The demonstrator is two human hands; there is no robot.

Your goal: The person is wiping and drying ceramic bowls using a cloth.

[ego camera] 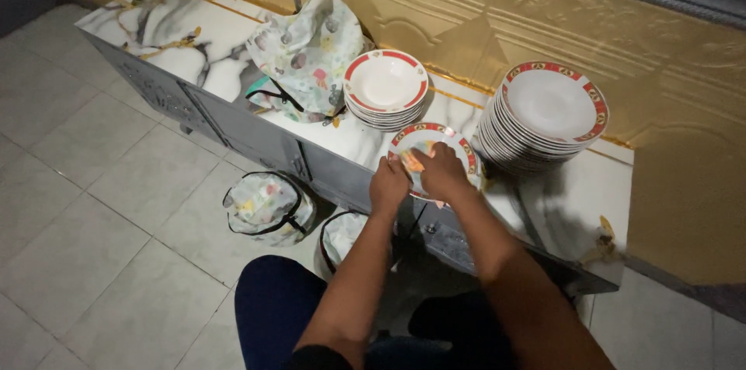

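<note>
A red-rimmed plate [432,154] lies near the front edge of the marble-patterned cabinet top [194,36]. The left hand [388,185] grips its rim at about seven o'clock; the right hand [443,172] presses a cloth [414,161] onto its face, fingers closed over it. At eleven o'clock sits a short plate stack [386,90], at two o'clock a tall stack [544,117] by the wall. Bare top stretches toward ten o'clock past a floral bag [307,55]. Two zipped floral cases [268,207] rest on the open floor tiles [101,207], their contents hidden.
</note>
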